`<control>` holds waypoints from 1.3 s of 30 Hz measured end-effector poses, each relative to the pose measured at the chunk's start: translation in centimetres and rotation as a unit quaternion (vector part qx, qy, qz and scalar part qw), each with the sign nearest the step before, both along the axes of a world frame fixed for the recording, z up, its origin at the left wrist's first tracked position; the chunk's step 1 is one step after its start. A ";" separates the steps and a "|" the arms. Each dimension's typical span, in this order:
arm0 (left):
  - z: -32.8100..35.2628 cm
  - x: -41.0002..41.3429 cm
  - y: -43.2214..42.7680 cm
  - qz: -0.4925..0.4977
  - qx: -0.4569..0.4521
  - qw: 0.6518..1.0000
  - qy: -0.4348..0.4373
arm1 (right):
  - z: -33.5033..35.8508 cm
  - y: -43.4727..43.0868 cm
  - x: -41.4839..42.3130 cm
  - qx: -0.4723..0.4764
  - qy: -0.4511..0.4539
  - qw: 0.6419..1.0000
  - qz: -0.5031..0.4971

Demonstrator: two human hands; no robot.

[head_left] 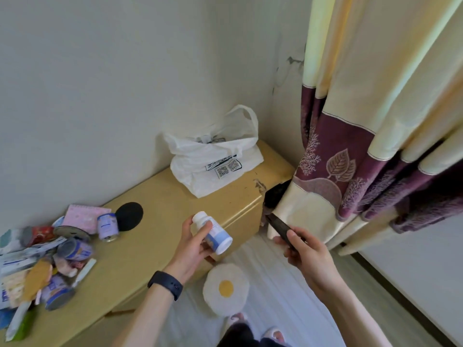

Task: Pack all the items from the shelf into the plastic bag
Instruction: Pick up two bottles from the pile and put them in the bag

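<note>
A white plastic bag (pixel 213 156) with printed codes stands open at the far end of the yellow shelf top (pixel 162 221), against the wall. My left hand (pixel 193 249) grips a white pill bottle (pixel 213 234) with a blue label, held over the shelf's front edge. Off the shelf's right end, my right hand (pixel 305 256) holds a slim dark object (pixel 281 227) that points toward the curtain. At the left end of the shelf lies a pile of items (pixel 42 266): several small cans, packets, a pink notepad (pixel 84 216) and an upright can (pixel 107 226).
A black round pad (pixel 129 216) lies on the shelf near the upright can. A cream and purple curtain (pixel 363 159) hangs close on the right. A fried-egg shaped cushion (pixel 225 289) lies on the floor beside the shelf, near my feet.
</note>
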State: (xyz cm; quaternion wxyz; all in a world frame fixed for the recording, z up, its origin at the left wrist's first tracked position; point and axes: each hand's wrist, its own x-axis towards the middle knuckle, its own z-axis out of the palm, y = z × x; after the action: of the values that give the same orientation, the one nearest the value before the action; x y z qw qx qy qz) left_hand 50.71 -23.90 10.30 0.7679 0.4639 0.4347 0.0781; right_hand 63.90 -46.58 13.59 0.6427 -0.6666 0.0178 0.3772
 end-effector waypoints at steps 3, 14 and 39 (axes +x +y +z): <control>0.4 3.3 0.5 -0.012 0.039 0.999 0.003 | 0.5 0.8 3.2 0.008 0.003 1.000 -0.002; 4.5 14.2 10.0 0.028 0.199 0.980 0.003 | 2.3 11.4 15.4 -0.032 -0.049 0.995 0.076; -8.3 29.8 26.8 -0.269 0.462 0.734 0.418 | -14.7 40.6 34.9 -0.239 -0.397 0.649 0.604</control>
State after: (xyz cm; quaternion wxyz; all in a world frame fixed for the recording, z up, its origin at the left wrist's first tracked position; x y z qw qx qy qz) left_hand 80.53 2.92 1.98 0.1885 0.8452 0.4793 -0.1424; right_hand 98.75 -5.99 -1.12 0.0368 -0.7466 -0.5560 0.3635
